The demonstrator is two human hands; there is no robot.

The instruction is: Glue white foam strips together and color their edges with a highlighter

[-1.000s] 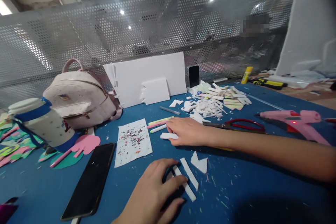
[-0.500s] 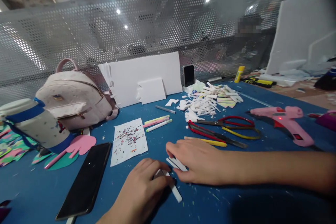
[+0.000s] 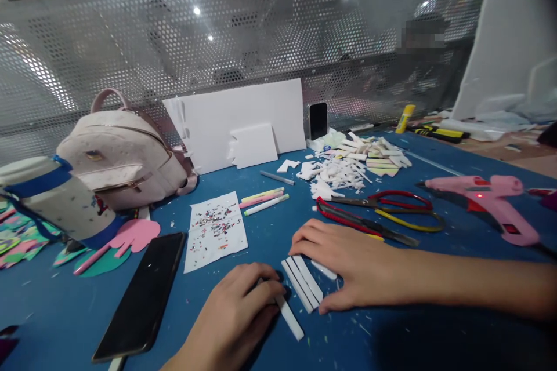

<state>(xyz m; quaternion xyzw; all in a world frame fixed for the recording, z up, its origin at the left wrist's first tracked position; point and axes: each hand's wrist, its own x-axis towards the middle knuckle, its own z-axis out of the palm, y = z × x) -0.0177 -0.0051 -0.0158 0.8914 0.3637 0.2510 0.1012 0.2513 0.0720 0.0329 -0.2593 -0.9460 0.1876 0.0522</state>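
Observation:
My left hand [image 3: 241, 304] rests low on the blue table, fingers curled round a white foam strip [image 3: 290, 320] whose free end points toward me. To its right, several similar strips [image 3: 302, 283] lie side by side on the tabletop. Over and beside these is my right hand [image 3: 348, 264], fingers and thumb spread apart. Its thumb is at the strips' near right end, its fingertips close to their far end. One more white strip [image 3: 324, 270] shows partly beneath the right palm.
Beyond my right hand lie a red box cutter [image 3: 348, 221], scissors [image 3: 400, 203], a heap of white scraps [image 3: 335, 171] and a pink glue gun [image 3: 489, 197]. On the left are a phone [image 3: 141, 295], a speckled sheet [image 3: 216, 232], a bottle [image 3: 56, 203] and a backpack [image 3: 122, 151].
My right hand has shifted right and its fingers have spread, uncovering the strips lying side by side. The left hand stays nearly in place with its strip.

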